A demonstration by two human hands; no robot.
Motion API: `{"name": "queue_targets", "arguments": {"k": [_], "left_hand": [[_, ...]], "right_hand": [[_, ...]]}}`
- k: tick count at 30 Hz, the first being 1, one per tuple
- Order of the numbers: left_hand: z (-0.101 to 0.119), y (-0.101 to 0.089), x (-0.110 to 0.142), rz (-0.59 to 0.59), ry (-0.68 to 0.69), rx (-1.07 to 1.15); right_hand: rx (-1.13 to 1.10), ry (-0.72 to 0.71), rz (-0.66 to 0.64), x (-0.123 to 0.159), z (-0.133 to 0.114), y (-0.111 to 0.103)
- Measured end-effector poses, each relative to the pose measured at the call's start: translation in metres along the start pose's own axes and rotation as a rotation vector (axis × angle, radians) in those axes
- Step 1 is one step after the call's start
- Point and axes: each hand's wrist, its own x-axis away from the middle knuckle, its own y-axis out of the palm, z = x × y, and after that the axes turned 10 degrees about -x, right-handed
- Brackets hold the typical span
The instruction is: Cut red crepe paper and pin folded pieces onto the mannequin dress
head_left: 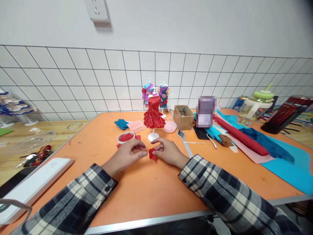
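Note:
My right hand (168,151) pinches a small crumpled red fabric piece (153,154) just above the orange table (146,192). My left hand (126,155) rests beside it with fingers curled, its fingertips close to the red piece; whether they grip it is unclear. Right behind the hands stands a small mannequin in a red ruffled dress (154,116) on a white stand. A white roll of tape with red inside (126,137) lies just beyond my left hand.
Two more dressed mannequins (156,94) stand at the wall. A pink dish (169,126), a cardboard box (183,117), blue and pink cloth pieces (129,124), and red and teal fabric (256,143) lie about. A white case (36,182) sits left, bottles (256,106) far right.

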Motion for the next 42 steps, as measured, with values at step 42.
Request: {"name": "queue_targets", "arguments": {"k": [42], "left_hand": [[-0.001, 0.006, 0.004, -0.016, 0.193, -0.248]], "right_hand": [[1.051, 0.21, 0.001, 0.007, -0.003, -0.15]]}}
